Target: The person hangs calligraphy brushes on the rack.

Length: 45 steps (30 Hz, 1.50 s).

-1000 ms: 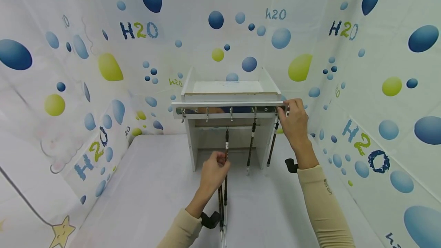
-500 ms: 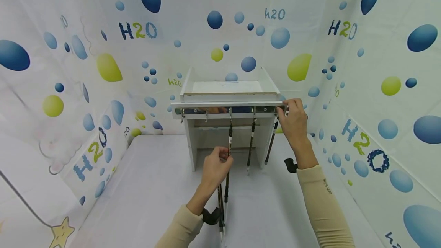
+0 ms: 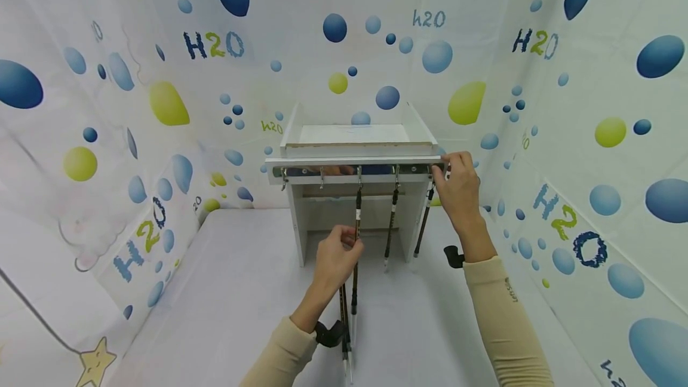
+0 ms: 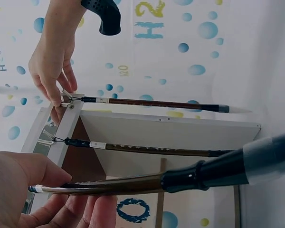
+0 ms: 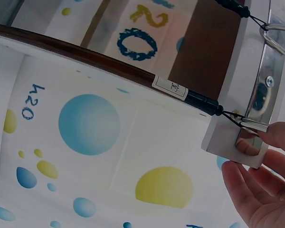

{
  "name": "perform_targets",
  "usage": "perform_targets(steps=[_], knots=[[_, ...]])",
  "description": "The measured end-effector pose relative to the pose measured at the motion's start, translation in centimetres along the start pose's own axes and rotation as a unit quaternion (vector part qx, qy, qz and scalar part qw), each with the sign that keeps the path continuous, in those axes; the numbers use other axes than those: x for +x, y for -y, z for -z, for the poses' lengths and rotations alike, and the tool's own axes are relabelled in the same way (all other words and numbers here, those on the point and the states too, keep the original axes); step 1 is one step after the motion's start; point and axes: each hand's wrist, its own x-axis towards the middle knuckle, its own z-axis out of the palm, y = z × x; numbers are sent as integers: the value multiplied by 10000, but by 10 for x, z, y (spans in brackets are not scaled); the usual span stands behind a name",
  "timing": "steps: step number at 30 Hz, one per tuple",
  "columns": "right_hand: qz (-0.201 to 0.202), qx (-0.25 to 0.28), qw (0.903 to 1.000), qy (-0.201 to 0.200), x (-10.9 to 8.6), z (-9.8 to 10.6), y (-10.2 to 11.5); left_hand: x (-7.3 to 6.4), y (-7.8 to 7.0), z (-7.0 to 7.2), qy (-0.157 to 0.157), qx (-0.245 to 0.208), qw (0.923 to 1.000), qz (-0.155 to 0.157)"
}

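Note:
My left hand (image 3: pixel 335 258) pinches the handle of a dark calligraphy brush (image 3: pixel 358 220) between thumb and fingers. This brush stands upright with its top at the rack's middle hook (image 3: pixel 360 178); the bristle end points down under a clear cap. Whether its loop sits on the hook is too small to tell. At the right end of the white rack (image 3: pixel 298 220), my right hand (image 3: pixel 461 187) grips the hook rail (image 5: pixel 263 95), thumb at the end hook and fingers below. Near it hang two more brushes, a brown one (image 4: pixel 156 103) and another (image 4: pixel 152 150), by their loops.
More brushes (image 3: pixel 344 321) lie on the white tabletop (image 3: pixel 242 291) in front, partly behind the left hand and wrist. Two hooks (image 3: pixel 322 178) on the rail's left side bear nothing. Patterned curtains (image 3: pixel 301 17) enclose the back and sides.
My left hand has moved up slightly, lifting its brush until the top reaches the middle hook. In the last half second it has barely moved. My right hand keeps its place on the rail.

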Motion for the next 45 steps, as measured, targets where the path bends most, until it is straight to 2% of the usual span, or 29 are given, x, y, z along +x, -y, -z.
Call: perform_targets(steps=[12,22,45], knots=[[-27,-10,10000,-34,0,0,0,1,-2,3,-69,-120,9999,81],[-41,22,10000,8,0,-1,-1,4,-2,3,-176,-63,9998,-23],[-71,2,10000,27,1,-1,-2,9,-7,2,-139,33,9998,-126]])
